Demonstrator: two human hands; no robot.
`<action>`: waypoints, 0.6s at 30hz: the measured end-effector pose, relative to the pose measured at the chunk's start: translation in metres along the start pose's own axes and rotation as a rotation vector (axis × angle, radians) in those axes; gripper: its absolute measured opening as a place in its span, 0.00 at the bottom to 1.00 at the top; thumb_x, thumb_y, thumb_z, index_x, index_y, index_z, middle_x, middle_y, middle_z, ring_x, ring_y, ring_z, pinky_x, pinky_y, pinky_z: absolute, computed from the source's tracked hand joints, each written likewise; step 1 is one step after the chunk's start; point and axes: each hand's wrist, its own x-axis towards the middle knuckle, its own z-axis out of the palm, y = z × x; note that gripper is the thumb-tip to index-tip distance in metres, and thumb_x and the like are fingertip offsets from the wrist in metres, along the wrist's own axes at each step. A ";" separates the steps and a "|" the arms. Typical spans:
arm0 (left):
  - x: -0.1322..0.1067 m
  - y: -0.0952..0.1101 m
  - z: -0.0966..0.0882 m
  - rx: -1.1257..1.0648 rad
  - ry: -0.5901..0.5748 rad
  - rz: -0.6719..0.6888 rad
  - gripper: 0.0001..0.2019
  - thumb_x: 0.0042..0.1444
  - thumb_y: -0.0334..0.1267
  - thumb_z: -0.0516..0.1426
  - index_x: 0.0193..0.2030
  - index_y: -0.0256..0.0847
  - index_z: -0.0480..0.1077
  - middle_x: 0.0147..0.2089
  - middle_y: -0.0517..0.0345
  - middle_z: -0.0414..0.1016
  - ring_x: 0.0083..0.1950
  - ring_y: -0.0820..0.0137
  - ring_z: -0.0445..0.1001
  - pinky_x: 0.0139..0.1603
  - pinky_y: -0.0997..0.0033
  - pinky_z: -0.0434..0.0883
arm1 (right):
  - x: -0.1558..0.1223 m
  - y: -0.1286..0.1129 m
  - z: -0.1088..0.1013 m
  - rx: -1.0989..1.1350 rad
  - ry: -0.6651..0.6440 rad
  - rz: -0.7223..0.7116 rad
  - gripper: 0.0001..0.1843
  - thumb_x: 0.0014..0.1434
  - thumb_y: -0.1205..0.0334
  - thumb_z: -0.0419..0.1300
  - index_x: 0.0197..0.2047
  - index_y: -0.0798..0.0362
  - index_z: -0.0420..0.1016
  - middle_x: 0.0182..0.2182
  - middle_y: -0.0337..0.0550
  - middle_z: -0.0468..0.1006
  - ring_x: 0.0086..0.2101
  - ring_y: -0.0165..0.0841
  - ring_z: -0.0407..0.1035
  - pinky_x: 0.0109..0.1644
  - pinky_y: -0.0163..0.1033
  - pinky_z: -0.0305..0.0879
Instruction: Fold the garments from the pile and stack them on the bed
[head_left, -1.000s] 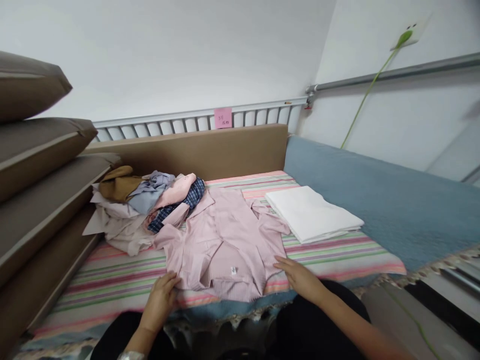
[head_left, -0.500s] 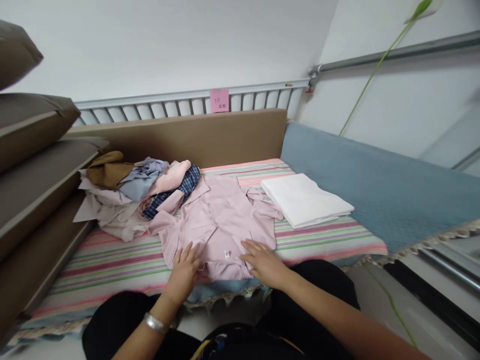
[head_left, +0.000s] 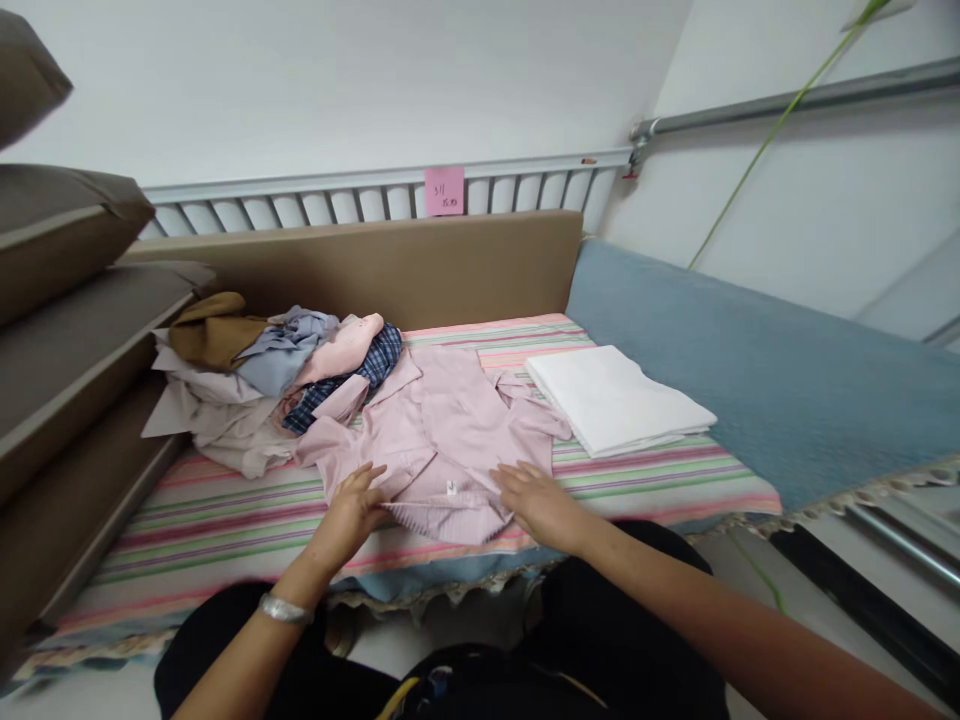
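Observation:
A pink striped shirt [head_left: 450,410] lies spread out, its sleeves to the sides and a small white label near its closest edge. My left hand [head_left: 349,515] is at the near left corner, fingers on top of the cloth and thumb at the edge, pinching it. On the opposite corner, my right hand [head_left: 536,505] has its fingers over the fabric; its thumb is mostly hidden. Between the hands the near edge is slightly raised and creased. A silver bracelet circles my left wrist.
A heap of crumpled clothes [head_left: 277,370] lies left of the shirt, beside stacked brown cushions [head_left: 90,290]. Folded white cloth [head_left: 615,400] rests at the right on the striped cover [head_left: 225,540]. Behind stand a brown backrest [head_left: 450,270] and a radiator with a pink note [head_left: 444,190].
Both hands have shifted slightly, and the shirt's near edge has moved up and away from the seat's front edge. My left hand has moved a little outward. The view has shifted slightly.

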 end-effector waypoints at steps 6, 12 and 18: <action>-0.004 -0.010 0.007 -0.062 0.088 -0.083 0.04 0.52 0.35 0.57 0.30 0.41 0.73 0.56 0.48 0.71 0.59 0.56 0.65 0.56 0.51 0.66 | -0.003 0.013 -0.011 -0.066 0.129 0.100 0.12 0.54 0.72 0.52 0.40 0.55 0.72 0.53 0.53 0.71 0.53 0.41 0.63 0.60 0.53 0.51; -0.016 -0.008 0.020 0.035 0.092 -0.039 0.05 0.51 0.32 0.56 0.32 0.44 0.74 0.57 0.52 0.70 0.61 0.56 0.63 0.57 0.50 0.65 | -0.011 0.000 -0.007 -0.027 0.052 0.107 0.07 0.55 0.68 0.55 0.38 0.54 0.71 0.43 0.49 0.75 0.45 0.40 0.66 0.54 0.49 0.55; -0.035 0.012 0.025 0.219 0.010 -0.040 0.12 0.49 0.29 0.56 0.39 0.47 0.73 0.64 0.54 0.62 0.67 0.51 0.53 0.61 0.40 0.55 | -0.019 -0.003 -0.005 0.204 0.083 0.187 0.11 0.59 0.54 0.57 0.42 0.50 0.70 0.39 0.43 0.76 0.41 0.36 0.68 0.45 0.40 0.60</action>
